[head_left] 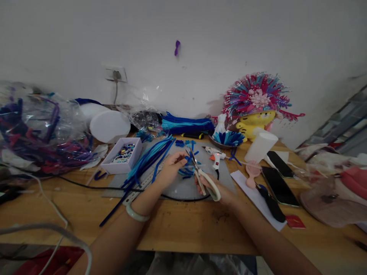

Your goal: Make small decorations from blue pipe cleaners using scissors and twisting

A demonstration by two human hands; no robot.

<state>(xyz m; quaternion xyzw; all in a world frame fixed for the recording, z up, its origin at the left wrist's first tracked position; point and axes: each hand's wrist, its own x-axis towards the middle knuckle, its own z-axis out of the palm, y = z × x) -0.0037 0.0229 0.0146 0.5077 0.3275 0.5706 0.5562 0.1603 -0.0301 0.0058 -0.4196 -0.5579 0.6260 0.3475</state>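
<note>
My right hand [202,185] grips a pair of scissors [207,181] with cream handles, its blades parted and pointing away toward my left hand. Pinched at the fingertips, my left hand [172,168] holds a short blue pipe cleaner [191,154] beside the blades; just where they meet is too small to see. Beneath both hands lies a grey cutting mat [177,189], with curled blue pieces [187,172] close by. Long blue pipe cleaners [151,154] fan out over a metal ruler [146,181] to the left.
A white box of beads [124,156] stands left. A glue gun [216,156] lies right of the scissors, near a bowl of blue petals [226,141]. A black cable [114,188] crosses the mat's front. Phones [279,187] and a pink brush [252,173] lie right.
</note>
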